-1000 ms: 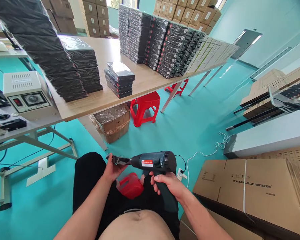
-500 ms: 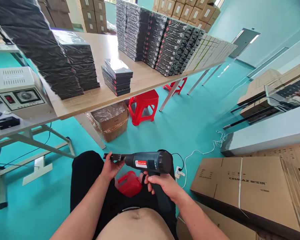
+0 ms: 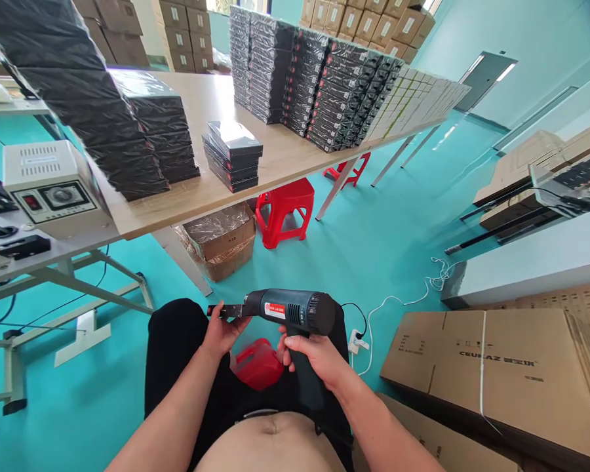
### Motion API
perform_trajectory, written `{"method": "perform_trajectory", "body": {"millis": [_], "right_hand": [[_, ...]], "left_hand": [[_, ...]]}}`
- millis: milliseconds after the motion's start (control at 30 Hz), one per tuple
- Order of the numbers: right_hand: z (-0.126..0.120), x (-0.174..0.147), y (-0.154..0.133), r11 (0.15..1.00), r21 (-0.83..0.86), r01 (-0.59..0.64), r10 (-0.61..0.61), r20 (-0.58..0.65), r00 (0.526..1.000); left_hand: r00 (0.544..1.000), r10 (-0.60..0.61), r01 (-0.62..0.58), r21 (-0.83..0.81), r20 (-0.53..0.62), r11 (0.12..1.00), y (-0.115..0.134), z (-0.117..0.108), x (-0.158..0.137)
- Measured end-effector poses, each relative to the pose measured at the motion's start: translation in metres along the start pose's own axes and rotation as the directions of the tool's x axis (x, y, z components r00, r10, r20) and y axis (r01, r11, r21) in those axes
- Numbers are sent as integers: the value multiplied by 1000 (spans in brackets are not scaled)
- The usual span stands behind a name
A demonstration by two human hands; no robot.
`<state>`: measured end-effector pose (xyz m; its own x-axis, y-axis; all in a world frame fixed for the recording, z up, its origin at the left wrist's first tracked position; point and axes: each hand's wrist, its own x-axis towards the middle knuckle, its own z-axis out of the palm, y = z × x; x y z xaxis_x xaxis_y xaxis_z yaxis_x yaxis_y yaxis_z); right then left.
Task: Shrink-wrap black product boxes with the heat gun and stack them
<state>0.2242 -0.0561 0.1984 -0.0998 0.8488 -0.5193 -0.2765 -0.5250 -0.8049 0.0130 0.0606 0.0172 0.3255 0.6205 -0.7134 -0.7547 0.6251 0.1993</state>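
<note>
My right hand (image 3: 307, 354) is wrapped around the grip of a dark heat gun (image 3: 290, 309) with a red label on its barrel. The gun's nozzle points left, close to a small flat black box (image 3: 232, 311). My left hand (image 3: 222, 333) holds that box above my lap, fingers beneath it and at its near side. Whether the nozzle touches the box, I cannot tell. Ahead on the wooden table (image 3: 187, 210) stands a short stack of flat black boxes (image 3: 233, 157), the top one skewed and shiny.
Tall stacks of black wrapped boxes (image 3: 157, 131) stand at the table's left, with more rows (image 3: 319, 85) behind. A beige control unit (image 3: 54, 190) is at left. Red stools (image 3: 286, 210) and an open carton (image 3: 226, 242) are under the table. Flattened cartons (image 3: 472, 367) and a white cable (image 3: 388, 298) lie right.
The heat gun's rear has dipped and its nozzle end has risen slightly, shifting left over the box's right end. My left hand keeps hold of the box. The whole view has shifted slightly.
</note>
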Motion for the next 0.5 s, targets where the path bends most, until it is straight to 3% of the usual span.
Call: {"method": "perform_trajectory", "body": {"millis": [167, 367, 500], "right_hand": [[-10, -4, -9, 991, -115, -71, 86, 131, 988], [-34, -5, -3, 997, 5, -82, 82, -140, 987], [-42, -5, 2, 997, 35, -68, 71, -74, 995]], "left_hand": [[999, 4, -6, -35, -40, 999, 3, 2, -4], [998, 6, -13, -132, -56, 991, 3, 15, -16], [993, -1, -14, -127, -115, 992, 2, 21, -17]]}}
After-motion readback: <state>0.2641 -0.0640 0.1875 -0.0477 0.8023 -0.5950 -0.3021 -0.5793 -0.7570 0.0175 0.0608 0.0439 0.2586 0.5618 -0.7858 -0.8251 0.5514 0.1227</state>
